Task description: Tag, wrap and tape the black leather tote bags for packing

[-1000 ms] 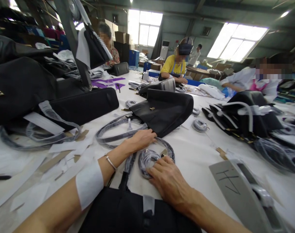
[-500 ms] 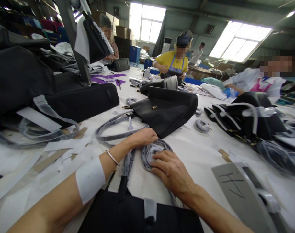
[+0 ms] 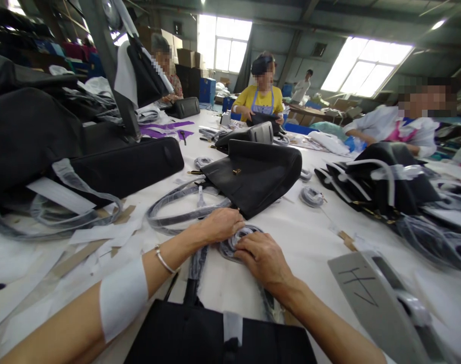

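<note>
A coil of film-wrapped strap (image 3: pixel 226 249) lies flat on the white tabletop (image 3: pixel 309 263), just below the centre of my view, with my two hands at its rim. As I judge it, the coil could spring open if the fingers lift before its turns are secured. Its slippery-looking film could let the turns slide apart, and the loose strap (image 3: pixel 199 260) at eight o'clock could snag and drag it.

The left hand (image 3: pixel 223 225) meets the coil's rim at eleven o'clock, fingers curled in nearly closed; I cannot tell whether they pinch anything. The right hand (image 3: pixel 263 253) reaches in from four o'clock, fingers half bent and touching the coil; whether it grasps or only presses, I cannot tell (its own knuckles hide the contact).

Outward from the coil, a black bag (image 3: pixel 200 331) with a pale tab (image 3: pixel 233 327) lies at six o'clock. Another, the clasped bag (image 3: pixel 264 174), lies at one o'clock. A wide strap loop (image 3: pixel 152 215) spreads at ten, paper strips (image 3: pixel 105 233) at nine, a smaller coil (image 3: pixel 311 196) at two, and a grey panel (image 3: pixel 363 298) at four.
</note>
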Tool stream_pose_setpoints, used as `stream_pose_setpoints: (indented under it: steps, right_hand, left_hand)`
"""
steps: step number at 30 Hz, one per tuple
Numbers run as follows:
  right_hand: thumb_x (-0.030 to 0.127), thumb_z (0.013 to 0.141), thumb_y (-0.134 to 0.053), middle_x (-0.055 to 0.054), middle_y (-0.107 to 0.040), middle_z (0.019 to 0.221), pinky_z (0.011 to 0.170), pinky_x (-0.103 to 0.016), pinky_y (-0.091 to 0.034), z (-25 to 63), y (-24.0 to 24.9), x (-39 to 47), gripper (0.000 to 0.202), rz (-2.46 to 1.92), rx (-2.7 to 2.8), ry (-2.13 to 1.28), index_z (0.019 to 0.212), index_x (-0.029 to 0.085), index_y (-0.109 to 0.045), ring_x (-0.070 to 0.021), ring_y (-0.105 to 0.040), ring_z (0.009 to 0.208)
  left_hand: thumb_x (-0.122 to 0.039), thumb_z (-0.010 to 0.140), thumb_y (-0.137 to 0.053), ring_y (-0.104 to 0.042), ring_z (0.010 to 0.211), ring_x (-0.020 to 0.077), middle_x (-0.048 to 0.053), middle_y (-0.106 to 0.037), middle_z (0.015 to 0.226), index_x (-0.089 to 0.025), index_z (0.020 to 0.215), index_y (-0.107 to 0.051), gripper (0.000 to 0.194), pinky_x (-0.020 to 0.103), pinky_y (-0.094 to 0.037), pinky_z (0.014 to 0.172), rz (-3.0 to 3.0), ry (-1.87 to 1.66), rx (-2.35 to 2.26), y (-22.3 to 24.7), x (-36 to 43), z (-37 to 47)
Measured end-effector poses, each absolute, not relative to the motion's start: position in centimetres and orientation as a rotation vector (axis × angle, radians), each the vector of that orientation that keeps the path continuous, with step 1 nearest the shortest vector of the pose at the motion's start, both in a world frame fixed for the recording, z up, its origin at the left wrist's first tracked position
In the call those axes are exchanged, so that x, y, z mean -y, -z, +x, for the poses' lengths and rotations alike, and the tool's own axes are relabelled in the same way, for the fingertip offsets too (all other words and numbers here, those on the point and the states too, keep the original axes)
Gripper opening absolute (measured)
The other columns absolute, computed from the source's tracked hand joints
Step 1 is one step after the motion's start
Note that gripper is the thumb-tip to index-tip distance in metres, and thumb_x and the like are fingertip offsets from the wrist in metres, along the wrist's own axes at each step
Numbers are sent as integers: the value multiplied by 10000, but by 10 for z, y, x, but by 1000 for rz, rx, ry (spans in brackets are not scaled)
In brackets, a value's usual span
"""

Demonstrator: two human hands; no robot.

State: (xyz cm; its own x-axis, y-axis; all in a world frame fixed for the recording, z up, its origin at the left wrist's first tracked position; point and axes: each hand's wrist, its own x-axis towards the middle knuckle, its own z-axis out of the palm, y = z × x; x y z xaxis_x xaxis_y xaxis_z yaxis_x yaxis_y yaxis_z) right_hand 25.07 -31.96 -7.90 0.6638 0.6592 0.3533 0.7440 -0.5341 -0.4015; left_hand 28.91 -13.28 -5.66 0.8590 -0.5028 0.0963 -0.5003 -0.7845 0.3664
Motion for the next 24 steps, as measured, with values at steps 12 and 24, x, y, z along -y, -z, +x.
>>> stream_pose_setpoints:
  steps: [12,24]
  right_hand:
    - [241,787,-710,-83,-683,1024,879,-360,-465,287,47,329,250,-2614,757,92,1033,197,-694,-265,-596,1014]
    - [282,812,-663,-67,-687,906,755,-285,-438,289,57,313,156,-2764,876,-111,929,201,-727,-230,-622,905]
  left_hand:
    - [-210,874,-545,-645,946,261,103,-682,950,-164,945,-695,172,348,-500,848,2858,-22,600,59,143,271]
    - [-201,873,-528,-655,964,295,113,-682,987,-153,978,-687,196,364,-518,780,3039,165,562,41,157,261]
